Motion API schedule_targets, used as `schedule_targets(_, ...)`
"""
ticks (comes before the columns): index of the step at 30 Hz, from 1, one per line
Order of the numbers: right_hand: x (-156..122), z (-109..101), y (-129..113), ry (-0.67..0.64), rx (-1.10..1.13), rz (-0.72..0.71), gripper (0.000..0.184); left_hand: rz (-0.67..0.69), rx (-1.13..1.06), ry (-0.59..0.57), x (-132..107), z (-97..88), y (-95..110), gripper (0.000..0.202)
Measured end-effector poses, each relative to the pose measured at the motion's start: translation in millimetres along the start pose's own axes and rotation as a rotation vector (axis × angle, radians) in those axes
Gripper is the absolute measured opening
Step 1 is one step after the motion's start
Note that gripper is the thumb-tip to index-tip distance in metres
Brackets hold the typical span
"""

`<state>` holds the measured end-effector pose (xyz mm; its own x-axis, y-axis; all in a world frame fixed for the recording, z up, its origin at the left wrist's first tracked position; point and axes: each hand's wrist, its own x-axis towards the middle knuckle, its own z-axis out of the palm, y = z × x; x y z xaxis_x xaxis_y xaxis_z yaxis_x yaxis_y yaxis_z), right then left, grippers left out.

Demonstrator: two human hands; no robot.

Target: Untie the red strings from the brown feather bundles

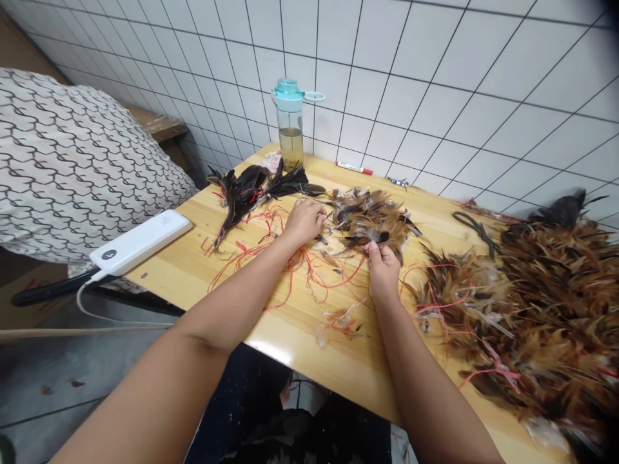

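From where I stand, the brown feather bunch lies toward the far middle of the table, between black feathers on the left and a large feather pile on the right; the right hand has thumb and fingers drawn narrow, pinching the bunch's near edge; the left hand rests by its left end with fingers curled, and I cannot tell whether they hold anything.

I'd judge the bunch very light and soft, springy at the tips and stiffer along the quills; the vanes look easy to crush or split, and a smooth quill may slip; best to take it in a fingertip pinch at the quill ends, wherever those gather, leaving the plumes free; the red strings, looped over the table just nearer than the bunch, look limp and could snag loose barbs.
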<state>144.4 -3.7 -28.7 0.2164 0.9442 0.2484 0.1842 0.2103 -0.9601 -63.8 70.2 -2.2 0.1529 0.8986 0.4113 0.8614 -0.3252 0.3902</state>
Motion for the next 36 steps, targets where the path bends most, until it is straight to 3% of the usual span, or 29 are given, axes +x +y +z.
schedule_targets(7, 2.2, 0.3, 3.8, 0.055, 0.057, 0.018, 0.038, -0.105, 0.104, -0.13, 27.8, 17.4, 10.9, 0.013)
schedule_targets(10, 1.9, -1.2, 5.0, 0.065, 0.057, 0.028, 0.04, -0.115, 0.066, -0.079, 24.5, 19.3, 11.5, 0.012)
schedule_targets(13, 2.1, -1.5, 5.7, 0.07, 0.034, 0.023, 0.041, -0.099, -0.053, -0.001, 17.3, 8.7, 11.5, 0.013)
schedule_targets(16, 3.0, -1.1, 6.7, 0.072, 0.015, 0.006, 0.042, 0.025, -0.217, -0.028, 12.7, -9.5, 19.1, 0.014)
schedule_targets(20, 3.9, -1.5, 5.6, 0.074, -0.024, -0.004, 0.043, 0.282, -0.36, -0.26, 9.1, -26.4, 42.0, 0.013)
schedule_targets(23, 3.8, -2.0, 1.9, 0.079, -0.037, 0.031, 0.042, 0.422, -0.354, -0.376, 5.0, -26.4, 57.3, 0.014)
schedule_targets(29, 2.1, -1.1, -4.7, 0.024, -0.123, 0.067, 0.036, 0.504, -0.192, -0.342, -1.1, -14.7, 67.0, 0.017)
schedule_targets(36, 3.8, -1.7, 0.4, -0.088, -0.135, 0.049, 0.032, 0.61, 0.034, -0.238, -2.8, -14.8, 72.1, 0.011)
